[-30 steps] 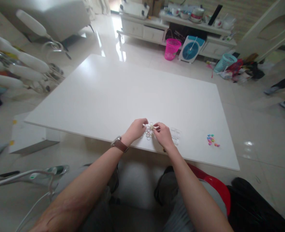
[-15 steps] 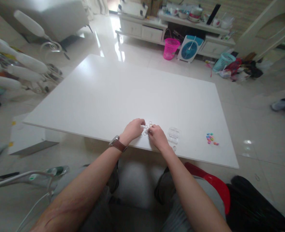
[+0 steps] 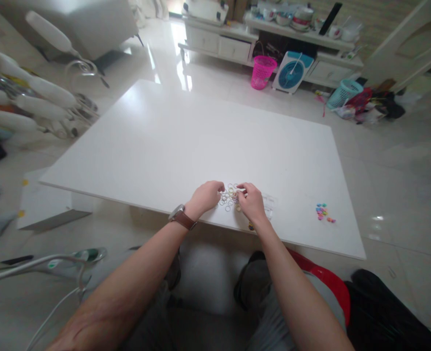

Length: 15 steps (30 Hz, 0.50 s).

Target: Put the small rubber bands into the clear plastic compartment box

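Several small thin metal rings (image 3: 230,196) lie in a loose pile near the front edge of the white table (image 3: 208,136). At the pile's left side is my left hand (image 3: 207,196), its fingers bent and slightly apart, with no ring visible in it. My right hand (image 3: 251,201) reaches over the right side, thumb and forefinger apart and close to the rings. Part of a clear plastic case (image 3: 270,205) shows behind my right hand. A small dark and yellow item (image 3: 251,226), too small to name, sits by my right wrist.
Small colourful pieces (image 3: 322,212) lie in a cluster on the table's right part. Beyond the table stand a pink basket (image 3: 262,73), a blue and white fan (image 3: 291,73) and a light blue basket (image 3: 344,93). A red chair (image 3: 321,270) is at the lower right.
My right hand has moved right, away from my left hand, and more rings show between them. The clear case is now partly covered by my right hand. The view has shifted slightly.
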Motion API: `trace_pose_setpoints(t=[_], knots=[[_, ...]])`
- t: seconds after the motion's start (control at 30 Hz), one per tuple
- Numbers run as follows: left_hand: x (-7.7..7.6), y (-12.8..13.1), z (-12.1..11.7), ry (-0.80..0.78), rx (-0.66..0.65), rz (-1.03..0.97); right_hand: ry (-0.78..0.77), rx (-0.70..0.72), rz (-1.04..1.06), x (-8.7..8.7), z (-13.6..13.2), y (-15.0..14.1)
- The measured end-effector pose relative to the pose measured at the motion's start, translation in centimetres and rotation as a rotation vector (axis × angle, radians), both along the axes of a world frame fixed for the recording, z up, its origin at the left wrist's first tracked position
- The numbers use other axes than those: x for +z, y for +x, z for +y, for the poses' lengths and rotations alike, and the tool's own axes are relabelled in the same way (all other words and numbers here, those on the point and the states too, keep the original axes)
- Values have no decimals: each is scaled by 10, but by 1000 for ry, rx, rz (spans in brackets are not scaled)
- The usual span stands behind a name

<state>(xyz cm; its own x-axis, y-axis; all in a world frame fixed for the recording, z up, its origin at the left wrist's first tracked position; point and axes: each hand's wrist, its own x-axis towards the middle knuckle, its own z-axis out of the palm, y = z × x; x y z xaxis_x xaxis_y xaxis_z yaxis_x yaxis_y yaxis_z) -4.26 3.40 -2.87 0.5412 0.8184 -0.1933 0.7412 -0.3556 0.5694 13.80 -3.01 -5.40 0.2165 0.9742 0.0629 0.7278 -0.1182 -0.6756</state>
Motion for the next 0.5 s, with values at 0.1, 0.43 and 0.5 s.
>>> trace_pose_setpoints(t=[0.1,0.43,0.5], knots=[[-4,-1,-2,6,-28,26,-15,30,-108,-5,-2,3],[-18,0,-5,55,-117,40,-159,189,36,-22,-7,-12],[-18,0,-4,58,-117,28,-137,213,125,-21,-5,-15]])
